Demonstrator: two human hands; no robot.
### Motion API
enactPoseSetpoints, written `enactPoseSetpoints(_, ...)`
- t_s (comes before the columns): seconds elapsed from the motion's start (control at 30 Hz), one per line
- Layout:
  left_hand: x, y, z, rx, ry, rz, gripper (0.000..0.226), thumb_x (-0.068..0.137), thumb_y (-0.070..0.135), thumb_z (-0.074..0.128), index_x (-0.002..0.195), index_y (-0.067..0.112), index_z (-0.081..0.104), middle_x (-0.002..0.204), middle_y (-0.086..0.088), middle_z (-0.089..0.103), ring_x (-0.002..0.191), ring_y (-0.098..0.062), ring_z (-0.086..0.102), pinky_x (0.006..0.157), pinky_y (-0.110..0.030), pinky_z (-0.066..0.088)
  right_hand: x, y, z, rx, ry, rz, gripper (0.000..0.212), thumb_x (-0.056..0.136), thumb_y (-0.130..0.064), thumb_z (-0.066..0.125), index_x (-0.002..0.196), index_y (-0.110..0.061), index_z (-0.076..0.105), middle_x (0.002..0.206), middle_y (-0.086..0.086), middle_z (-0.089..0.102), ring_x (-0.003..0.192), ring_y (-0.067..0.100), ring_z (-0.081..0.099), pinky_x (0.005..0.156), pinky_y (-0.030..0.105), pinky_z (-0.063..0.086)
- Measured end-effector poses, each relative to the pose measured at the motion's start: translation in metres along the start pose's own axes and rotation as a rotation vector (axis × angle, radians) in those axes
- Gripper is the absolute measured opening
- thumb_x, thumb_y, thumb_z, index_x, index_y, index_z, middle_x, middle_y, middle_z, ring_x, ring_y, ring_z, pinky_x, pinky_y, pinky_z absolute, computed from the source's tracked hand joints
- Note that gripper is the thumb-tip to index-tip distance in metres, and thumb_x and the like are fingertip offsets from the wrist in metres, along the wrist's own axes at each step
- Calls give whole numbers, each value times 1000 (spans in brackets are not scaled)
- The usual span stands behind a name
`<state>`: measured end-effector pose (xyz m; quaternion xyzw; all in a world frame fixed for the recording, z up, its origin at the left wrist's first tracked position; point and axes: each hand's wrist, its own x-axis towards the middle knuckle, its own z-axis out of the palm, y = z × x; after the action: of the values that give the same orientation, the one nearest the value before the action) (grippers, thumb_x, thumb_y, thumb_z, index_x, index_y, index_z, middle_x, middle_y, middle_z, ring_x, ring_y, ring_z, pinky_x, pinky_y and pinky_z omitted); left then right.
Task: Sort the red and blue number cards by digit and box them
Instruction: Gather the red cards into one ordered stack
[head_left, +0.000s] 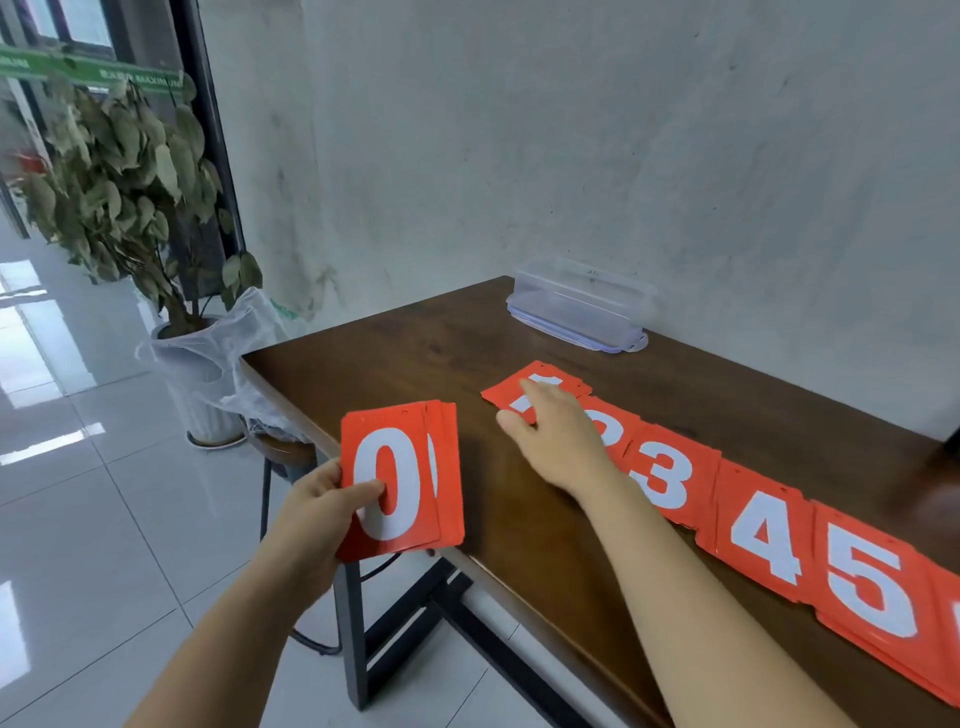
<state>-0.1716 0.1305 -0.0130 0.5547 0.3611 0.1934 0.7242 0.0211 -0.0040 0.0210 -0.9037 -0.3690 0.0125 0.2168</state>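
Left hand (322, 509): held off the near-left corner of the table (415, 364), fingers curled under and thumb pressed on the face of the stack of 0 cards (402, 478).
Stack of 0 cards: red, white digit facing up, slightly fanned to the right, held clear of the table top.
Right hand (550, 436): reached forward, fingers straight and together, laid flat on the far pile (540, 387).
Far pile: red cards at the far end of the row; digit mostly hidden by the hand, not readable.
Row of piles: runs from the far pile toward the near right; the next pile is covered by the wrist, then the 3 pile (670, 478), 4 pile (763, 540) and 5 pile (872, 592), edges overlapping.
Clear box (582, 306): on the table against the wall, apart from the cards; nothing seen inside.
Surroundings: potted plant (119, 171) on the floor to the left; stool (280, 452) just beside the table's left edge.
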Motion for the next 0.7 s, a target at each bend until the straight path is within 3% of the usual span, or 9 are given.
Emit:
enactPoseSetpoints(0.13, 22, 12, -1, 9, 10, 9, 35, 92, 13, 62, 126, 12, 56, 108, -6, 67, 100, -33, 64, 87, -50, 54, 50, 33, -1, -159, -48, 177, 73, 95, -57, 38, 153, -16, 17, 158, 9, 21, 145, 29, 20, 116, 43, 23)
enactPoseSetpoints(0.37, 58, 28, -5, -1, 33, -25, 29, 90, 13, 63, 119, 17, 56, 112, -9, 64, 101, -36, 62, 82, -51, 56, 102, 47, 10, -213, -126, 353, 83, 93, -65, 31, 152, -11, 12, 158, 15, 18, 145, 33, 18, 117, 44, 17)
enactPoseSetpoints(0.53, 67, 34, -8, -11, 64, -29, 25, 91, 13, 62, 115, 18, 56, 107, -7, 63, 98, -35, 61, 71, -44, 56, 107, 35, 21, -208, -117, 300, 75, 97, -55, 35, 152, -8, 13, 157, 13, 21, 144, 31, 21, 116, 42, 22)
enactPoseSetpoints(0.7, 60, 31, -13, -59, 106, -61, 24, 93, 14, 57, 117, 17, 55, 113, -12, 61, 102, -39, 60, 76, -48, 56, 91, 12, 30, -223, -156, 171, 73, 97, -53, 38, 153, -13, 14, 159, 8, 19, 145, 27, 21, 115, 40, 24)
